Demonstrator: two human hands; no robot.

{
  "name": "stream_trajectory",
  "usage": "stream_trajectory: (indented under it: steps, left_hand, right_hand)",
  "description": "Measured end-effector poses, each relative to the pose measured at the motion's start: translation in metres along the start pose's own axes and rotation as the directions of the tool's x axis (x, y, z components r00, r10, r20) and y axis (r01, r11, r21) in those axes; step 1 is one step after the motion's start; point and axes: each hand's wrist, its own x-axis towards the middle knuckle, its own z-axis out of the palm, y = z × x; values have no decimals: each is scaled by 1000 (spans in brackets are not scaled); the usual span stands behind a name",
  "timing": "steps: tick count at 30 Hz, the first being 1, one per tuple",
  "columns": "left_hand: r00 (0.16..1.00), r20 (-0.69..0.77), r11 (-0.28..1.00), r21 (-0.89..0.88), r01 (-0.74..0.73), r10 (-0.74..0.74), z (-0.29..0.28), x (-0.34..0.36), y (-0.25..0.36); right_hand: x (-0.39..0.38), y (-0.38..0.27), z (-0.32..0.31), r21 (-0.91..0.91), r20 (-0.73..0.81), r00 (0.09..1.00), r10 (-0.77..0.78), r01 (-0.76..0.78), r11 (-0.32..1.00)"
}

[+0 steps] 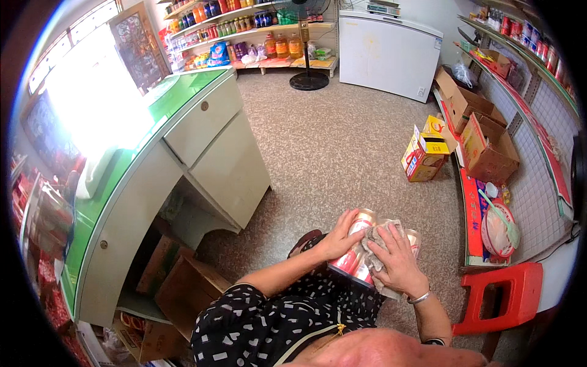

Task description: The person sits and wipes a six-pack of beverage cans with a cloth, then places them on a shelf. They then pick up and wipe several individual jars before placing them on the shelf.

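A clear-wrapped pack of red, white and gold cans (pixel 348 263) rests above my lap, tilted. My left hand (pixel 338 238) is closed round its left side, fingers over the upper edge. Across the top of the pack lies a crumpled grey cloth (pixel 374 264), pressed there by my right hand (pixel 397 260), with the fingers spread over it. A bracelet circles my right wrist. Both hands cover part of the pack, so its full number of cans is hidden.
Left stands a green-topped desk (pixel 202 82) with cardboard boxes (pixel 183 287) beneath. To the right are a red plastic stool (pixel 504 296), shelves with open cartons (pixel 489 150) and a basin (pixel 498 231). A yellow-red box (pixel 425 156) sits on the floor; a fan (pixel 309 79) and white chest freezer (pixel 388 55) stand farther back.
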Motion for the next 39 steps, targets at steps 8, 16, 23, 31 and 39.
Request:
stream_trajectory:
  steps: [8, 16, 23, 31, 39]
  left_hand:
    - [976, 205, 907, -393, 153, -75, -3, 66, -3]
    - [968, 237, 827, -525, 202, -86, 8, 72, -16]
    - [978, 190, 852, -494, 174, -90, 4, 80, -28]
    - [981, 192, 849, -512, 127, -30, 12, 80, -38]
    - [975, 220, 875, -468, 121, -16, 8, 75, -26]
  right_hand:
    - [2, -4, 5, -4, -13, 997, -70, 69, 998]
    - [29, -28, 17, -49, 219, 873, -436, 456, 889]
    - [50, -15, 2, -35, 148, 906, -396, 405, 914]
    - [15, 3, -22, -75, 82, 995, -54, 60, 995]
    - [-70, -1, 1, -34, -64, 981, 184, -187, 982]
